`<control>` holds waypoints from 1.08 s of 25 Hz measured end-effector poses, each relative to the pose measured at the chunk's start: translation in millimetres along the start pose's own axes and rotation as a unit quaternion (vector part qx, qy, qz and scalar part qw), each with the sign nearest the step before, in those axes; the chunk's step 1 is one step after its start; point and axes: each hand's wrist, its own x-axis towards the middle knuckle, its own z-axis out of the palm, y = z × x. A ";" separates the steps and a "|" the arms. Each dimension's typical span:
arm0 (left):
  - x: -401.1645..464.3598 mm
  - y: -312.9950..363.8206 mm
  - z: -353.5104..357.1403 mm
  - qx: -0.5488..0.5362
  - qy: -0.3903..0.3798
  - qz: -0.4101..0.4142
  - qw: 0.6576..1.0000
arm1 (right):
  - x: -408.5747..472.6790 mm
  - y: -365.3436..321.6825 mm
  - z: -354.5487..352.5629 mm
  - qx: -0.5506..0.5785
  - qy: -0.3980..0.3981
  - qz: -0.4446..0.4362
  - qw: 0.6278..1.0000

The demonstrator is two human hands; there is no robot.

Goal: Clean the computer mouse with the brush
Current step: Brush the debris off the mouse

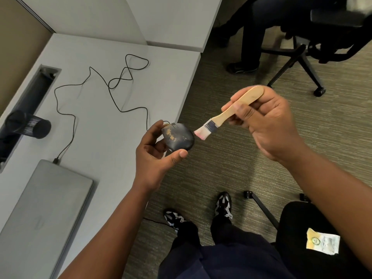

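Where left hand (pixel 155 156) grips, mouse (pixel 178 137) underside hidden

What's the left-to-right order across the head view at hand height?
Pen cup → left hand → mouse → brush → right hand. The left hand grips the mouse; the right grips the brush handle, bristles at the mouse's right edge.
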 end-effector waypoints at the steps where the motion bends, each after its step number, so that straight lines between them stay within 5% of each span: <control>1: -0.7 -0.8 -0.5 0.007 -0.005 0.004 1.000 | 0.4 -3.5 0.5 0.046 0.013 0.023 0.999; 4: -2.6 -1.2 0.1 0.038 -0.027 0.022 0.999 | -0.4 -9.1 10.2 0.125 0.011 0.105 0.986; 9: -4.2 4.0 0.2 0.083 -0.038 0.049 0.995 | -1.4 -4.7 22.1 0.089 0.026 0.184 0.979; 16: -7.5 9.6 -3.0 0.083 -0.027 0.059 0.994 | 4.0 2.1 5.6 -0.010 0.087 0.185 0.979; 19: -6.9 11.7 -3.3 0.085 -0.029 0.056 0.994 | 1.2 3.9 2.4 0.030 0.122 0.155 0.980; 23: -4.7 9.9 -3.2 0.130 -0.044 0.063 0.988 | -2.0 -2.0 9.0 0.120 0.062 0.155 0.979; 27: -5.2 9.8 -5.1 0.153 -0.052 0.064 0.985 | 0.1 2.3 10.8 0.047 0.047 0.160 0.985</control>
